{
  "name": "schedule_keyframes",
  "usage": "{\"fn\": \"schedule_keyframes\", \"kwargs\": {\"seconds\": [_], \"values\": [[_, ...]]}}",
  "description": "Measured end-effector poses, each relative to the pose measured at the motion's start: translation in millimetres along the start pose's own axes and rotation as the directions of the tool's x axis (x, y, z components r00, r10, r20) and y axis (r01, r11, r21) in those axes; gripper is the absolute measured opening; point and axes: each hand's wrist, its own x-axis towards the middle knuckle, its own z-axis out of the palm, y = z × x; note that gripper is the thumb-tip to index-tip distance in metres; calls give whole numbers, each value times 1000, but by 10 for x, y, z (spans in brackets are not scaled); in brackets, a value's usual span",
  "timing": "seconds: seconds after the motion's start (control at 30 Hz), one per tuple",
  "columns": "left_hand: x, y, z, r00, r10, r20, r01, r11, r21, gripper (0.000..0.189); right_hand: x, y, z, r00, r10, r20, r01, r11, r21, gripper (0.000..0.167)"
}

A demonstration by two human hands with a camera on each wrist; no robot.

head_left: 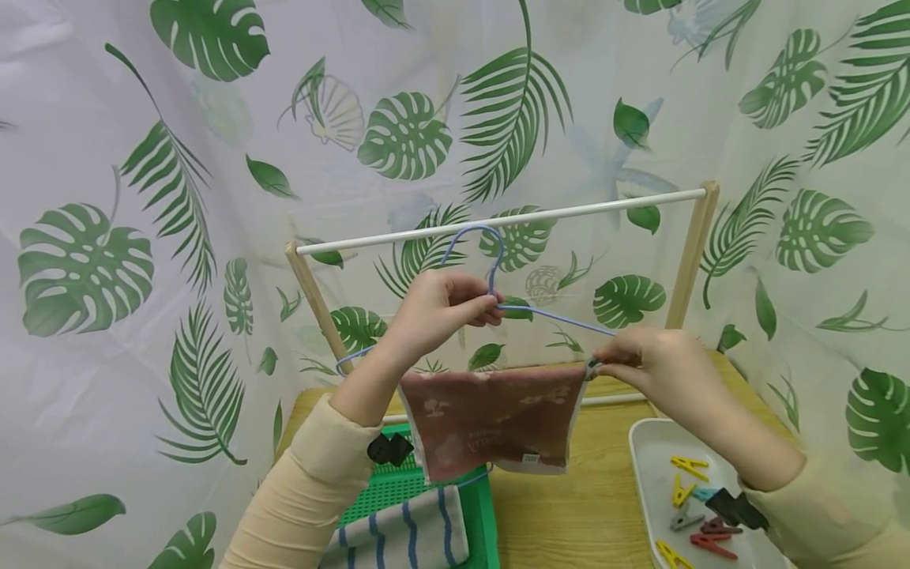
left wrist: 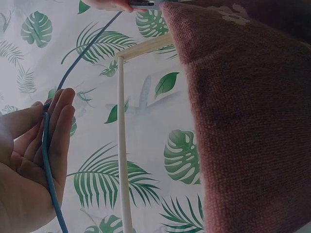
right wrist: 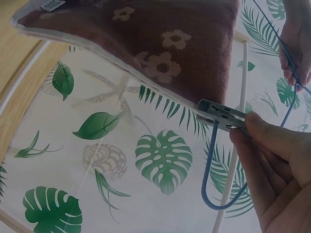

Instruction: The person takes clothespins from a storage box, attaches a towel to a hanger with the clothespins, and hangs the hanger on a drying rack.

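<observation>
left hand [head_left: 449,307] pinches the blue hanger [head_left: 558,319] between thumb and fingers, right at the base of its hook. right hand [head_left: 657,359] has thumb and fingertips closed on a grey clothespin [right wrist: 221,114]; the pin sits at the upper right corner of the brown towel [head_left: 498,419], next to the hanger's bent end. towel is flowered, pale-edged, hanging below the hanger, in front of the stand and partly over the green basket [head_left: 486,521] as seen from the head. can't tell how its top edge sits on the hanger. hook overlaps the white rod [head_left: 569,212] in the head view; can't tell if they touch. striped cloth [head_left: 398,529] lies in the basket. white tray [head_left: 652,458] on the right holds loose pegs [head_left: 690,466], yellow, red, grey, blue. basket and tray are on the wooden table [head_left: 554,514].
</observation>
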Motion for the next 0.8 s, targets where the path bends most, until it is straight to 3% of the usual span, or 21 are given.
{"fn": "schedule_keyframes", "kwargs": {"seconds": [0.27, 0.53, 0.8], "values": [[1, 3, 1, 1000, -5, -5, 5, 1000, -7, 16, -9, -14, 25, 1000, -5, 21, 5, 1000, -1, 27], [-15, 3, -6, 1000, -28, -11, 28, 999, -25, 16, -48, -13, 83, 999, 0, -38, -1, 1000, -11, 38], [-30, -15, -23, 999, -33, -15, 33, 999, -30, 16, -67, -15, 120, 997, 7, -75, -7, 1000, -6, 39]]}}
